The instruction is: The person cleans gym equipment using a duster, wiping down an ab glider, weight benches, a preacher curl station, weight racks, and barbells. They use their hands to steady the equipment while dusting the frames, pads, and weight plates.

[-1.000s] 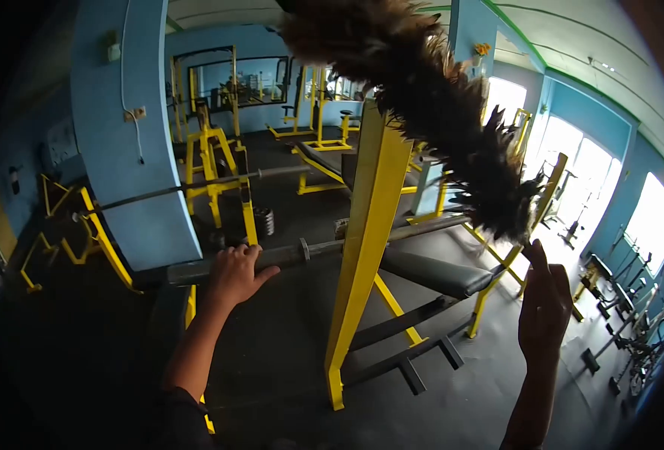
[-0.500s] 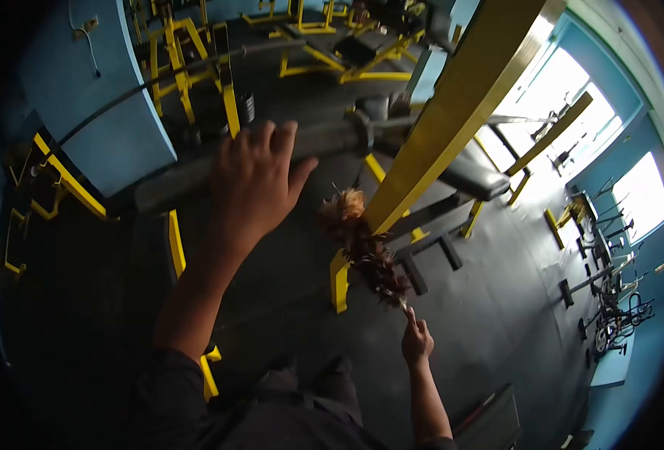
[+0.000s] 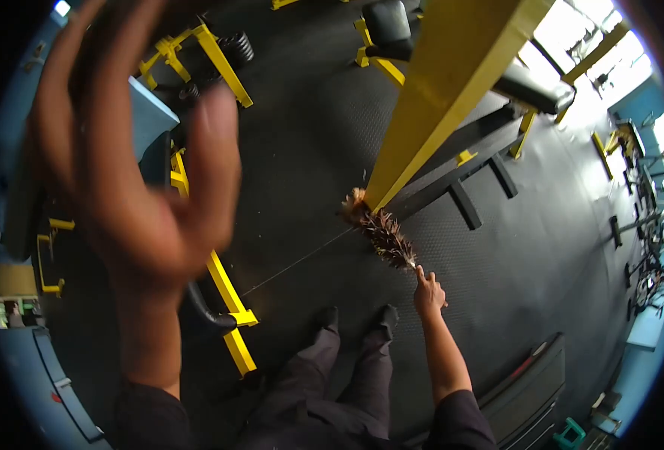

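Well, item one: a duster [image 3: 386, 238], brown-feathered, held low over the floor [image 3: 302, 187], its tip at the foot of the yellow post [image 3: 452, 105]; whether it touched, I could not tell.

Right hand [image 3: 430, 295]: fingers curled closed round the handle, one laid along it, probably for steering. The arm reached down, presumably because the post's foot sat so low.

Left hand [image 3: 137, 217]: raised near the head, blurred, fingers loosely spread, nothing visible in its grasp; perhaps lifted for balance. Its fingertips ran out of view, so contact there I could not tell.

Feet [image 3: 330, 319]: two, apart, between post and frame [image 3: 225, 283], seemingly for a steady stance.

Bench [image 3: 527, 88]: dark pad, beside the post, probably set there for lifting.
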{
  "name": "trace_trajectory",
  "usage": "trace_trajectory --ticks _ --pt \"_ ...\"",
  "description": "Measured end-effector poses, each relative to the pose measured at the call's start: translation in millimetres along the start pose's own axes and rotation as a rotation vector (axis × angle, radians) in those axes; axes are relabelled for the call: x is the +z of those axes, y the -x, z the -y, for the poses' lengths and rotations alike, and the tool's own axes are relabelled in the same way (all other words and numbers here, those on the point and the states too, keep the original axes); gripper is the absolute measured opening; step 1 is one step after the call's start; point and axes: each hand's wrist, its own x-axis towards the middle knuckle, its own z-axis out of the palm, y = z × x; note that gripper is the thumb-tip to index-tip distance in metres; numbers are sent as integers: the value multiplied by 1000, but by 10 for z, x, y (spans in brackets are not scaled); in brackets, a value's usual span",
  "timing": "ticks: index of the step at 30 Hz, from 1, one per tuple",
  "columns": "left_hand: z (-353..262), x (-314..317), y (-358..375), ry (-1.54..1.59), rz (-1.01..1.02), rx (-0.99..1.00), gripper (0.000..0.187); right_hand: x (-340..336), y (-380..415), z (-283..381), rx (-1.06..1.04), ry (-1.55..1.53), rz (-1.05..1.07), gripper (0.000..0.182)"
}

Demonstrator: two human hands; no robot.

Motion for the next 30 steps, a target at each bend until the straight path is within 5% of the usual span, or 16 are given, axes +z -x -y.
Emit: trace_trajectory --ticks 1,7,10,14,16,18,21,22,24,30 --pt "-131 62 143 -104 3 155 46 194 -71 19 80 -11 121 47" --pt "-897 919 1816 409 636 13 59 1387 -728 -10 263 95 373 28" --pt "-1044 974 2494 517 897 -84 61 1376 -716 7 391 48 491 26" --pt "-1129 908 3031 567 1057 -162 62 1827 -486 -192 507 -357 592 37" --pt "-1158 897 3026 606 1094 -192 62 3153 -407 -265 395 -499 669 22" --pt "-1210 904 2949 701 1046 -345 63 3131 390 -282 443 -725 647 16" --pt "-1211 1037 2626 779 937 -326 70 2553 -229 962 502 -1385 548 10" --pt "-1212 1073 2446 773 903 -303 71 2481 -57 908 520 -1600 504 15" --pt "-1169 1125 2076 740 767 -222 71 1383 27 1282 818 -1902 519 15" --pt "-1060 1197 1276 851 555 -229 76 -173 842 2039 405 -2165 390 15"
